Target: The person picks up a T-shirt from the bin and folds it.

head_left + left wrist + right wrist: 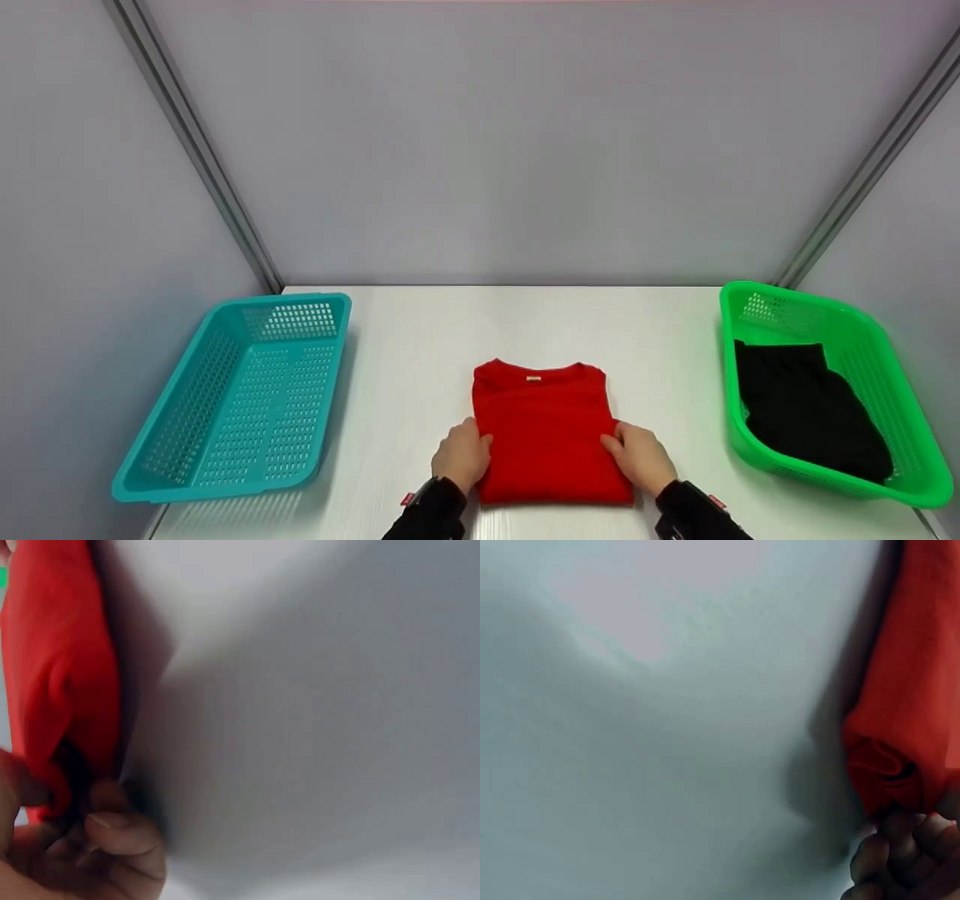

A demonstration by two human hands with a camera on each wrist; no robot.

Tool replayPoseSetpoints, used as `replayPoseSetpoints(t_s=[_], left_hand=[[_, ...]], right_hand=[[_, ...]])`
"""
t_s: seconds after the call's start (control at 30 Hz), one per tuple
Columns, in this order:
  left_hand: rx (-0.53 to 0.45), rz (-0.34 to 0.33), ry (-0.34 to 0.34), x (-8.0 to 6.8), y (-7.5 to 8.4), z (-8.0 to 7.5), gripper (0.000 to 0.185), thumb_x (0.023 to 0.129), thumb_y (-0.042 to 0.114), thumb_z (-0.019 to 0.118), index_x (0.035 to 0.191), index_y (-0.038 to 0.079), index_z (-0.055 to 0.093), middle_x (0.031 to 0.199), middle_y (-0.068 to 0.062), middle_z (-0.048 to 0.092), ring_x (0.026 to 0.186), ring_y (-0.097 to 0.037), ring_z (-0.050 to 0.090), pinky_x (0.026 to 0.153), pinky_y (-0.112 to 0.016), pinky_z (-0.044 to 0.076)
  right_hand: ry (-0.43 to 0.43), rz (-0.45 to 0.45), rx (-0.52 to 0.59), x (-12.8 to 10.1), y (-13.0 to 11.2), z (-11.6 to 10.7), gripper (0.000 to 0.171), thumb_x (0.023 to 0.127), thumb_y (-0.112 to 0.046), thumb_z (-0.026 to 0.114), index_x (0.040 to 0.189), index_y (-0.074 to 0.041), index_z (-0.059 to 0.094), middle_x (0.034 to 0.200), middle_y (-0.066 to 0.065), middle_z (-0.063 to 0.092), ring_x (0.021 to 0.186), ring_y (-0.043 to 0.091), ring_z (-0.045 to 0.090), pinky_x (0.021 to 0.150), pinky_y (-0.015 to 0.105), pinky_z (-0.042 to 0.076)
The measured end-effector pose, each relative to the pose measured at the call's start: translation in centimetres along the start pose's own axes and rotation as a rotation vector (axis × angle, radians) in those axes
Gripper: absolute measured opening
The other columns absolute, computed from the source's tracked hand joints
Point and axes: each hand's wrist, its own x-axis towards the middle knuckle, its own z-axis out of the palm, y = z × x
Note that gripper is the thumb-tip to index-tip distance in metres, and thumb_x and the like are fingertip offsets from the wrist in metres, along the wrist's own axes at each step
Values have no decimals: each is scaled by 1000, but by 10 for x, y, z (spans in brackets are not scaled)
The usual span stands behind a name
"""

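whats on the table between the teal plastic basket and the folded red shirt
Nothing: the head view shows bare white table between the teal plastic basket and the folded red shirt.

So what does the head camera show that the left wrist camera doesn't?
Only the head view shows the blue basket, the green basket holding a black garment, and the right hand. Only the left wrist view shows, close up, fingers pinching the cloth's folded edge. Both show the red shirt on the white table and the left hand.

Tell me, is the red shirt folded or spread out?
Folded. The red shirt lies as a compact rectangle, collar on top, while the left hand and right hand grip its sides.
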Motion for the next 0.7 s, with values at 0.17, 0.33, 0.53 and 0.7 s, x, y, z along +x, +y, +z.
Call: replayPoseSetpoints(t_s=[0.17,0.33,0.53,0.7], left_hand=[[-4,-35,-162,-9,-3,-11,53,89,44,70,110,-4,62,93,-14,67,77,-30,64,68,-46,51],[-82,16,-325,-18,-5,-17,35,84,32,74,96,1,62,79,-8,60,57,-22,56,50,-34,44],[-27,202,-264,-20,-7,-12,20,85,10,76,81,5,57,74,-9,56,51,-21,54,48,-35,45],[-53,164,-295,-16,-11,-18,22,88,17,77,88,5,59,75,-8,58,54,-22,55,48,-35,45]], right_hand=[[-69,70,21,-13,4,-6,34,94,-31,70,80,-9,48,67,2,44,62,17,42,60,30,33],[-147,76,43,-27,12,-13,31,89,-26,74,76,-9,51,64,1,45,61,16,43,59,29,33],[-176,4,37,-32,17,-13,35,87,-19,79,69,-10,50,58,-3,40,57,14,39,56,25,30],[-164,50,15,-26,15,-14,37,85,-24,82,70,-10,51,59,-2,42,57,15,41,57,26,30]])
